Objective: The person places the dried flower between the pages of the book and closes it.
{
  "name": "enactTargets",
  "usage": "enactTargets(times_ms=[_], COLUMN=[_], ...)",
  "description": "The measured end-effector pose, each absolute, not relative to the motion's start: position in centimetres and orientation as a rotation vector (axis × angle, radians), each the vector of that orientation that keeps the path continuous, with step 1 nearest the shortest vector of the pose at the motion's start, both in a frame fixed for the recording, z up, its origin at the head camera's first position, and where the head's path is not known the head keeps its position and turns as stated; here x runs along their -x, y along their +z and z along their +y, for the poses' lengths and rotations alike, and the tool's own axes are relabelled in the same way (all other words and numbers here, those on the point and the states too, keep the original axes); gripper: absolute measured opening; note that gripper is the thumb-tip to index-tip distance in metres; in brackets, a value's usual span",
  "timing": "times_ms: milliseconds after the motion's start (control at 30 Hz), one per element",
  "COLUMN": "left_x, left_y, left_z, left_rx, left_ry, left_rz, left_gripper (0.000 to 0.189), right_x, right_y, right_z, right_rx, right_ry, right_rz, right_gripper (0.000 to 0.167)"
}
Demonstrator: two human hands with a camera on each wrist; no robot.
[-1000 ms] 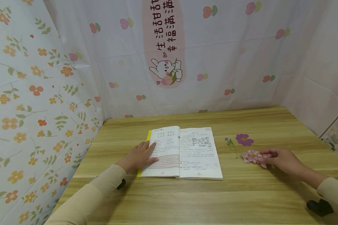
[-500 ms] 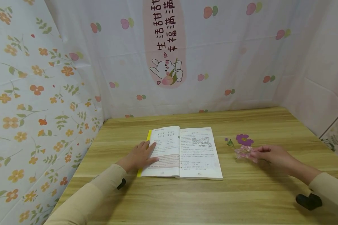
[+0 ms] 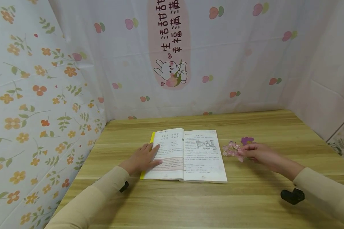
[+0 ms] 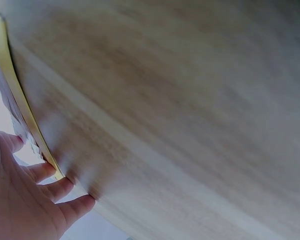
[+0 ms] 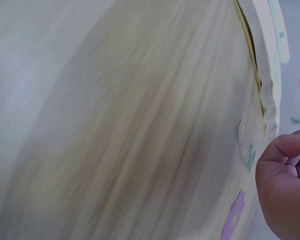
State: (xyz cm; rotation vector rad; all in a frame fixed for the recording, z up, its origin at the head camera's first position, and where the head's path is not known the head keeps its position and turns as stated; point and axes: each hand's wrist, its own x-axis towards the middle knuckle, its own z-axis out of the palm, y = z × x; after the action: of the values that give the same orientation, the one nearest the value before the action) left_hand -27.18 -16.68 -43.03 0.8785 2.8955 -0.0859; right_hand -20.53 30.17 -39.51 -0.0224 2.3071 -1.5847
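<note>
An open book (image 3: 203,163) with printed pages and a yellow cover edge lies on the table. My left hand (image 3: 143,158) rests on its left page with relaxed fingers; in the left wrist view its fingertips reach along the yellow edge (image 4: 27,110). My right hand (image 3: 265,157) pinches a pink flower sprig (image 3: 232,151) just above the table, the blossoms pointing left at the book's right edge. Behind it lies a purple flower (image 3: 247,140), partly covered by the hand. A thin green-stemmed sprig (image 5: 248,157) lies beside the book in the right wrist view, mostly hidden in the head view.
The wood-grain table (image 3: 186,203) runs back to a white cloth (image 3: 117,63) printed with peaches, a rabbit and writing. A floral cloth (image 3: 40,121) hangs on the left. Dark wrist devices sit under both sleeves, the right one (image 3: 293,196) larger in view.
My right hand has lifted the pink flower sprig and carried it leftward and slightly away from me, from right of the small flowers to the book's edge. My left hand has stayed in place.
</note>
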Motion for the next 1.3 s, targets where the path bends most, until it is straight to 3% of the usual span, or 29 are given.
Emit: enactTargets(times_ms=[267,567,1300], left_x=[27.2,26.9,26.9], left_y=[-43.0,-42.7,-42.5], left_z=[-16.7,-16.7,-16.8], left_rx=[-0.894,-0.932,-0.925], left_ry=[-0.084,-0.031,-0.013], left_rz=[2.897,2.899,2.885], left_gripper=[0.081,0.078,0.078], right_x=[22.0,23.3,25.4], right_y=[-39.4,-39.1,-41.4], right_z=[26.9,23.0,15.4], right_rx=[0.035,0.012,-0.188], right_ry=[-1.698,-1.723,-1.818], right_rz=[2.17,2.135,2.064], right_gripper=[0.015,0.027,0.021])
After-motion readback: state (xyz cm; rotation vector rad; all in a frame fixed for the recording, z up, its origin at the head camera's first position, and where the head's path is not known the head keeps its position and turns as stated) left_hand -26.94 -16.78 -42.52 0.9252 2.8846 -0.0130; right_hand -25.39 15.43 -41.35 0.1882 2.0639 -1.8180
